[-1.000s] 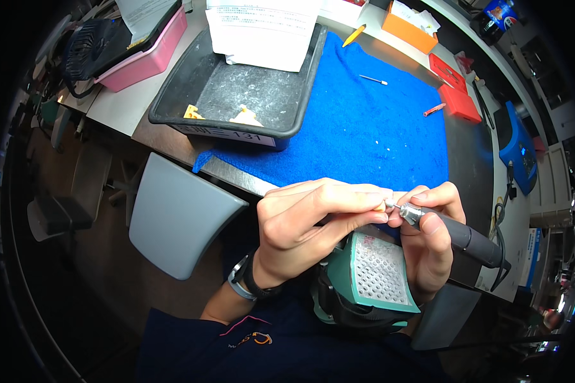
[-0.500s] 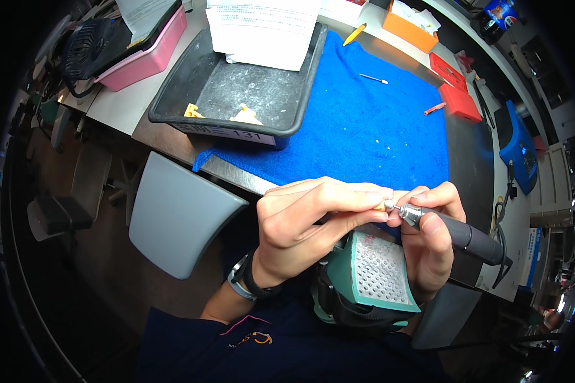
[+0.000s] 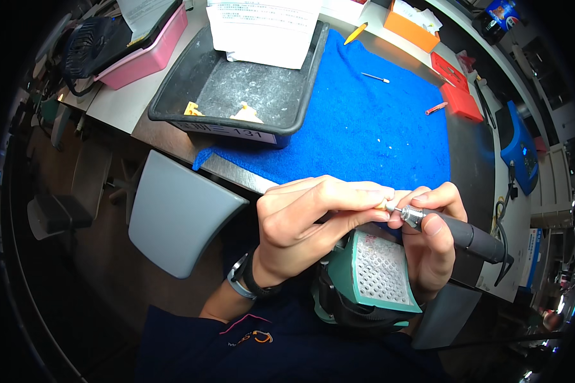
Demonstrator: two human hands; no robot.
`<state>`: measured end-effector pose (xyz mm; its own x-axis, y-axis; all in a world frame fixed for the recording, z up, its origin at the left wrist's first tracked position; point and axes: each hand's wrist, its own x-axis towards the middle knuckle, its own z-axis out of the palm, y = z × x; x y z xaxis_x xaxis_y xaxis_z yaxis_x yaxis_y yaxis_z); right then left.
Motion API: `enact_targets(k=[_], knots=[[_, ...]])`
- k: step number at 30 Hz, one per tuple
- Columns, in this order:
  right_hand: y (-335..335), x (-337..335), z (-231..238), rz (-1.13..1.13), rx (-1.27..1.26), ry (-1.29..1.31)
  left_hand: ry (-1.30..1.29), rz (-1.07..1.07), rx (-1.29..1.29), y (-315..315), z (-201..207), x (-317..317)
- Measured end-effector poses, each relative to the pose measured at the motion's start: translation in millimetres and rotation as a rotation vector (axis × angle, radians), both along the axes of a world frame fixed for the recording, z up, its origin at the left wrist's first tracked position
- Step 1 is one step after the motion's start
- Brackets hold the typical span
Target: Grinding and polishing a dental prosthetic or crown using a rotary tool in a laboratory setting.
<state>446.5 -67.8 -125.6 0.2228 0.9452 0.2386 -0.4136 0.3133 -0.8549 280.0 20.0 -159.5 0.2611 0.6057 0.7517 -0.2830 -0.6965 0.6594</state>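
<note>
My left hand point(image 3: 303, 214) is closed, with thumb and fingertips pinching a small yellowish piece point(image 3: 382, 205), mostly hidden by the fingers. In my right hand point(image 3: 427, 265) lies a dark grey rotary handpiece point(image 3: 473, 240), gripped like a pen by thumb and fingers. Its metal nose points left, and the short tip point(image 3: 392, 206) meets or nearly meets the yellowish piece; contact cannot be made out. The fingertips of both hands come close together there. Just below them sits a teal-green housing point(image 3: 345, 281) with a perforated whitish panel and black straps.
A black tray point(image 3: 160, 115) with yellowish pieces point(image 3: 246, 113) and a paper sheet stands on the table beside a blue towel point(image 3: 390, 115). Right of it are red boxes point(image 3: 461, 103) and a blue device point(image 3: 517, 147) with cables. A grey chair point(image 3: 179, 217) stands left.
</note>
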Motion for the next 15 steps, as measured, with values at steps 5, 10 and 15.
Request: enact_targets(k=[5, 10, 15], knots=[[0.9, 1.0, 0.0, 0.026, 0.032, 0.01, 0.007, -0.008, -0.003, -1.2, 1.3, -0.3], [0.1, -0.5, 0.1, 0.003, 0.015, -0.002, 0.076, -0.021, -0.02, -0.5, 0.9, -3.3], [0.7, -2.0, 0.7, -0.003, 0.031, 0.02, 0.036, -0.012, 0.001, -0.4, 2.8, 1.0]])
